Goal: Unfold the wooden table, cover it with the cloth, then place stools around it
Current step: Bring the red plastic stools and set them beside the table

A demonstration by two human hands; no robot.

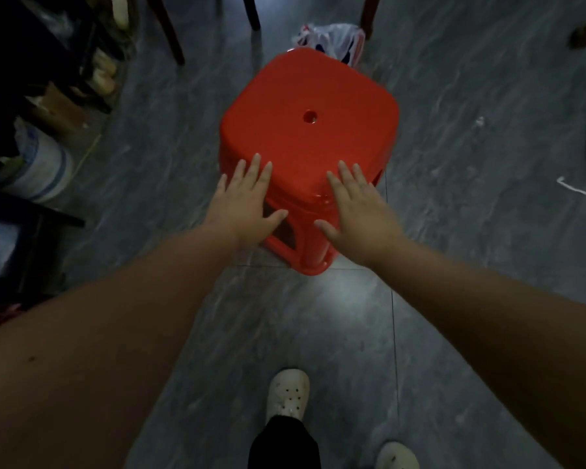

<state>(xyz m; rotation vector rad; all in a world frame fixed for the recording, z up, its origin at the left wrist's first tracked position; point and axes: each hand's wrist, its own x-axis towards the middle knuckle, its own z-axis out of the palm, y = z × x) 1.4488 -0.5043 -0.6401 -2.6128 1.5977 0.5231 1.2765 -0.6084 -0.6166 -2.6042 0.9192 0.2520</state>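
A red plastic stool (308, 130) with a round hole in its seat stands on the grey tiled floor straight ahead; it looks like a stack of stools, as a second rim shows under the top seat. My left hand (247, 203) lies with straight fingers on the near left corner of the seat, thumb spread toward the middle. My right hand (356, 206) lies the same way on the near right corner. Neither hand curls round the stool. The wooden table top and the cloth are out of view.
Dark wooden legs (170, 32) stand at the top of the view. A white plastic bag (335, 38) lies behind the stool. Clutter, a box (58, 106) and a white bucket (38, 170) line the left side. My feet in white clogs (286, 396) stand below.
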